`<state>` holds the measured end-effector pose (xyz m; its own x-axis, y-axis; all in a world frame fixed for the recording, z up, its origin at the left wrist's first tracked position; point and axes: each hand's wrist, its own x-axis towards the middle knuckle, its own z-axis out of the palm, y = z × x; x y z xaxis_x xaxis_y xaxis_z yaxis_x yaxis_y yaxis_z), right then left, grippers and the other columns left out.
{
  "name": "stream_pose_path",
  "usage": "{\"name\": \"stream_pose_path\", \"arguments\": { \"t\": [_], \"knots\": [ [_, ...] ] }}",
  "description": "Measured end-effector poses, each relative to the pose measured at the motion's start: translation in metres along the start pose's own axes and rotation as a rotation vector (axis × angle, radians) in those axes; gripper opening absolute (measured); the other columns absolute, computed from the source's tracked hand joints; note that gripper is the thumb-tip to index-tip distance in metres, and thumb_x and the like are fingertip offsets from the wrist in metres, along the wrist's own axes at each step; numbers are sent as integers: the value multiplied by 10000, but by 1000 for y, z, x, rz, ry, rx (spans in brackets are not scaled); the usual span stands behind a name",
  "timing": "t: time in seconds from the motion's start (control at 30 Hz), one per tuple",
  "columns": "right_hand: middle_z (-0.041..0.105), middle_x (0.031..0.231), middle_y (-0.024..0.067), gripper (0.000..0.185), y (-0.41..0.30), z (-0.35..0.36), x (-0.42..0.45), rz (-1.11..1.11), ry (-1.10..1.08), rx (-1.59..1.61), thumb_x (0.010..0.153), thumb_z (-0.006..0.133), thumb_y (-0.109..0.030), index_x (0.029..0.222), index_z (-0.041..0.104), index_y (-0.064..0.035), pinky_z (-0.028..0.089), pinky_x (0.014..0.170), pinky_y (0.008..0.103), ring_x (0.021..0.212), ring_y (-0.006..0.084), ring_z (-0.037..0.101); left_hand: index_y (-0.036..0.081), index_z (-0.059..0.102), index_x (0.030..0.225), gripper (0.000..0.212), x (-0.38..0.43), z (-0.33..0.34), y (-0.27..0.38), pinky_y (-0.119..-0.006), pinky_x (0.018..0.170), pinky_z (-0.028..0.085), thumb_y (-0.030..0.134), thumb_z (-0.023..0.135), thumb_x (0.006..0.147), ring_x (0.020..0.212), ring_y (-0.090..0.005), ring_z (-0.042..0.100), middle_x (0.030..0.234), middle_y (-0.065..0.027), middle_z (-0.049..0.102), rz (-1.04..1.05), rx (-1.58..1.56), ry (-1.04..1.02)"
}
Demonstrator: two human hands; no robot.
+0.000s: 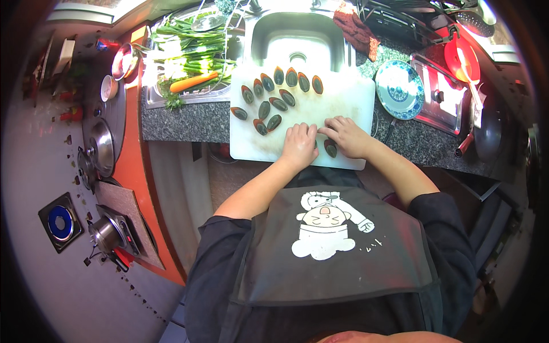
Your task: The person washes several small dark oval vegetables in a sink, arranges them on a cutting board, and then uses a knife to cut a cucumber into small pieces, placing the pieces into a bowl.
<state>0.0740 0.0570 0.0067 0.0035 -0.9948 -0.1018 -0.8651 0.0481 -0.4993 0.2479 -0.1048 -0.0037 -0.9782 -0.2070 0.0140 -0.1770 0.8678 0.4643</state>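
Several oval, dark grey-green slices with orange-brown edges point(291, 80) lie spread over the white cutting board point(248, 148); they look like century egg wedges, though I cannot be certain. My left hand point(300, 143) rests on the board near its front edge, fingers bent, with a bit of a dark wedge showing beside it. Close by on the right, my right hand point(345, 135) has its fingertips towards those of the left, and one wedge point(330, 148) lies just below it. What is between the fingertips of either hand is hidden.
Behind the board is a steel sink point(297, 38), with a reddish cloth point(356, 30) at its right corner. Leafy greens point(184, 47) and a carrot point(194, 82) lie at the left. A blue-patterned plate point(399, 89) and a rectangular steel lid point(446, 103) stand at the right.
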Motion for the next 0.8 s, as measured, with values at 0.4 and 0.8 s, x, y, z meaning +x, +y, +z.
{"name": "stream_pose_path", "arguments": {
  "t": [0.4,0.8],
  "knots": [
    [606,1247,137,816,31,-9,15,120,233,98,679,766,-32,1455,538,-144,485,1007,461,1184,350,576,103,592,1264,595,81,-15,-38,-450,951,416,170,796,709,1076,-301,570,1092,-99,600,75,245,93],
    [521,1460,221,839,54,-25,19,209,282,32,737,845,-164,1497,496,-102,451,1129,491,1302,412,548,122,572,1358,638,66,-12,-34,-510,1074,355,260,808,782,1283,-345,491,1384,-138,535,-25,239,152]
  ]
}}
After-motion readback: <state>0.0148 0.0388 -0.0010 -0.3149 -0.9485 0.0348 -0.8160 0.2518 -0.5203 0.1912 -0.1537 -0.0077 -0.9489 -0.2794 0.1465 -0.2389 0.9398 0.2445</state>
